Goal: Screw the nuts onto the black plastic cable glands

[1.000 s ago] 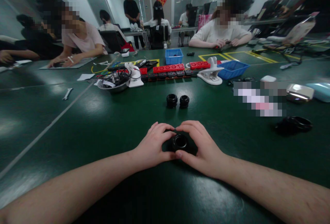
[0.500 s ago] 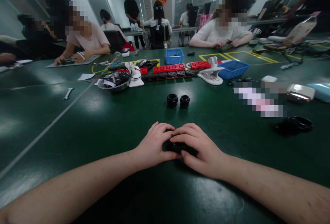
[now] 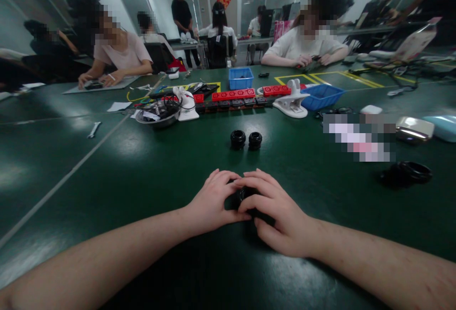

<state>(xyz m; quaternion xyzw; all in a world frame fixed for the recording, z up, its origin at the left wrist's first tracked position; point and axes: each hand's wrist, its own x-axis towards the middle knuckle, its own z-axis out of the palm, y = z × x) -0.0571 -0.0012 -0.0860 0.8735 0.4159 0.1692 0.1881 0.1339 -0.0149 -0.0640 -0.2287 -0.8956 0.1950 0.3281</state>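
Note:
Both my hands meet over a small black round fitting (image 3: 241,196) on the dark green table (image 3: 142,172). My left hand (image 3: 210,203) cups it from the left with curled fingers. My right hand (image 3: 278,212) lies over its top and right side, fingers closed on it, so most of the fitting is hidden. Two more black round fittings (image 3: 245,140) stand side by side on the table a little beyond my hands.
Further back lie red and black power strips (image 3: 233,94), a bowl of cables (image 3: 158,112), a white clamp (image 3: 292,101), blue bins (image 3: 240,78), a wrench (image 3: 93,130). A black ring (image 3: 406,173) sits at right. Other people work at the far side.
My right hand has slid over the top of the fitting, covering the opening that showed a second ago. My left hand has stayed in place.

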